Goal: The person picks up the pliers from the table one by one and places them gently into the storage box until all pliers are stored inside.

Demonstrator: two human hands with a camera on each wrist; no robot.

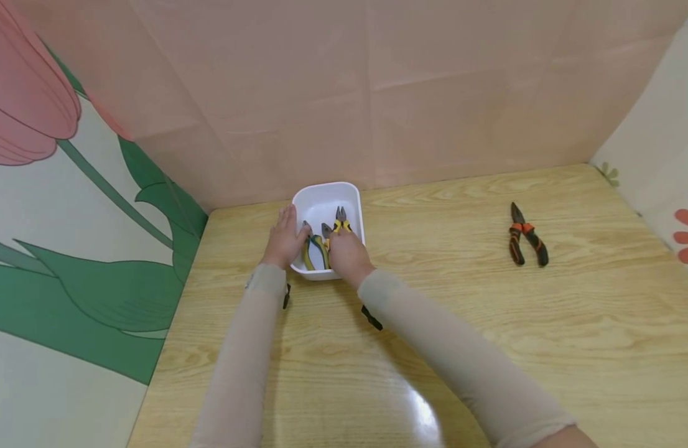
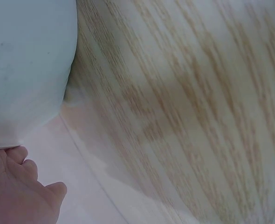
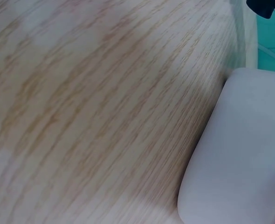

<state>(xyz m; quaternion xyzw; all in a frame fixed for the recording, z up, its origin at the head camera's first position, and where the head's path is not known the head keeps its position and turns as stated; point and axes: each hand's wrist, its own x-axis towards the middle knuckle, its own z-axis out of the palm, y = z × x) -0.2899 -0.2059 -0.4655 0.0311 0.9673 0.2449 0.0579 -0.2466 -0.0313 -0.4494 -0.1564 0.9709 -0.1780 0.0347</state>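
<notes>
A white box (image 1: 321,202) is set near the back edge of a wood-grained counter (image 1: 461,280), left of its middle and within reach of both arms. By its left rim the left hand (image 1: 285,239) is laid, its fingers fairly straight and the thumb spread apart toward the inside; the box is presumably being steadied this way. The right hand (image 1: 349,254) is lowered into the box over its right half, above the handles of some pliers. Because its fingertips are hidden, it cannot be told whether anything is gripped there.

In the box's left half, green-and-yellow pliers (image 1: 306,256) are laid with their handles toward the person, an arrangement by which they could be easily picked up. Beside them, a dark plier head (image 1: 326,230) is seen at the right hand's edge. Farther back, yellow-and-black pliers (image 1: 337,226) are pointed away, their lower part covered by the same hand.

Well apart, on the counter's right side, orange-and-black pliers (image 1: 522,225) are left untouched, handles spread. In the right wrist view, only the box's outside is clearly shown.
</notes>
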